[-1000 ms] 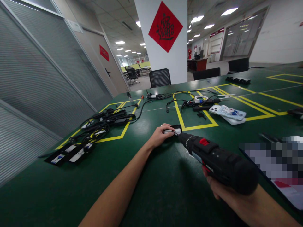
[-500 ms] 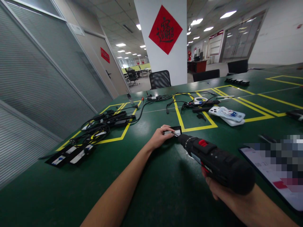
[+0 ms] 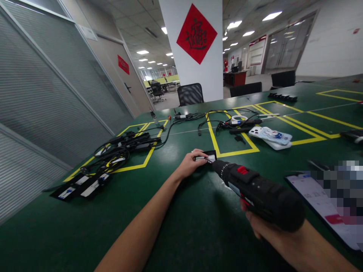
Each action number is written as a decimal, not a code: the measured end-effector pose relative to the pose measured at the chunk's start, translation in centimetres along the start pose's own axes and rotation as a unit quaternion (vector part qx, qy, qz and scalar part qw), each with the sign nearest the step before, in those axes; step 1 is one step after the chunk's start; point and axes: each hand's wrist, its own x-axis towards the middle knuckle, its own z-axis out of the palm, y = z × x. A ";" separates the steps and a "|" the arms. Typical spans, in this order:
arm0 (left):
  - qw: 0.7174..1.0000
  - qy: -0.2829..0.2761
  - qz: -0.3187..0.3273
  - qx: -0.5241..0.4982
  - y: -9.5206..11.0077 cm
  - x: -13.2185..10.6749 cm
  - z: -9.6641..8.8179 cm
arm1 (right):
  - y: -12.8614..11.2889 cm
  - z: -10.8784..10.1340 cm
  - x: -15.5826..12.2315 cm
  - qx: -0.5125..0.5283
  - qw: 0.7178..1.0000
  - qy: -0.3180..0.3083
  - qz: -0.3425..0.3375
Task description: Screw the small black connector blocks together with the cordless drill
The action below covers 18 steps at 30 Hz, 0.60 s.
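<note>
My right hand (image 3: pixel 262 228) is wrapped round the grip of a black cordless screwdriver (image 3: pixel 256 192) with a red switch. Its bit tip touches a small black part with a white label (image 3: pixel 208 156) lying on the green table (image 3: pixel 181 226). My left hand (image 3: pixel 190 164) is stretched forward, fingers closed on the left side of that part, pinning it to the table. A ring shows on one finger.
Black adapters and tangled cables (image 3: pixel 119 151) fill a yellow-taped box at left, flat black parts (image 3: pixel 82 183) nearer. Phones (image 3: pixel 270 136) and cables (image 3: pixel 235 121) lie beyond. A tablet (image 3: pixel 326 200) lies at right. Chairs (image 3: pixel 191 93) and a white pillar stand behind the table.
Hands and screwdriver stay in place on the small part. Only the camera view has shifted slightly.
</note>
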 end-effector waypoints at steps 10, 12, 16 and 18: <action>1.000 -0.002 -0.014 0.004 0.2 0.0 0.0 | -0.2 -0.6 0.5 -0.017 0.996 -0.088 0.018; 1.000 -0.003 -0.017 0.003 0.2 0.0 0.0 | -0.2 -0.6 0.4 -0.012 0.996 -0.087 0.025; 1.000 -0.005 -0.016 -0.007 0.3 0.0 -0.1 | -0.2 -0.4 0.3 -0.008 0.998 -0.064 0.027; 1.000 -0.007 -0.013 -0.011 0.3 0.0 -0.2 | -0.2 -0.3 0.2 -0.006 0.999 -0.042 0.033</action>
